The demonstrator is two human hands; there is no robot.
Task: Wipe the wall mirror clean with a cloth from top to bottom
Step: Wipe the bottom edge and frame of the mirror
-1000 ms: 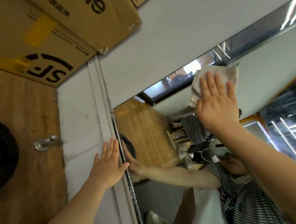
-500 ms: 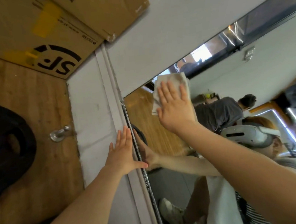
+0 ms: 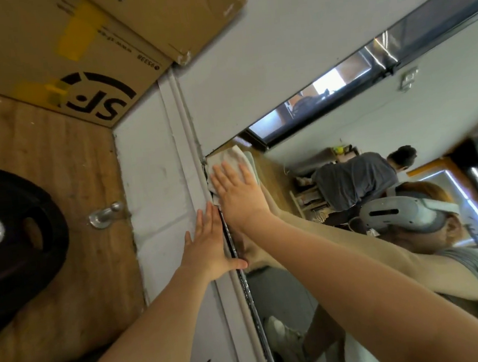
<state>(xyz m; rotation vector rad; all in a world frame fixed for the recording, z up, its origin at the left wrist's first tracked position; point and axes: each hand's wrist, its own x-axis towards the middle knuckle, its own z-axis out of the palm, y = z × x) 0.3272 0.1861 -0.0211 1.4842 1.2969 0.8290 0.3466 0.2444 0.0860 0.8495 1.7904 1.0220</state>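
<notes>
Both palms are flat: my right hand (image 3: 237,194) presses the cloth (image 3: 231,162) into the mirror (image 3: 374,144) corner at eleven o'clock, my left hand (image 3: 209,252) braces the frame (image 3: 237,292). Cloth may snag there.

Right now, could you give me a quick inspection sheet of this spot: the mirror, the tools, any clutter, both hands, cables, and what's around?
Surface: frameless wall mirror, reflecting the room and the person.
Job's things: pale folded cloth pressed into the mirror's top left corner.
Clutter: brown cardboard boxes; black round weight plate.
Hands: right hand flat on the cloth; left hand flat on the grey wall at the mirror's edge.
Cables: nothing seen.
Surroundings: metal wall peg; wooden panel.
</notes>
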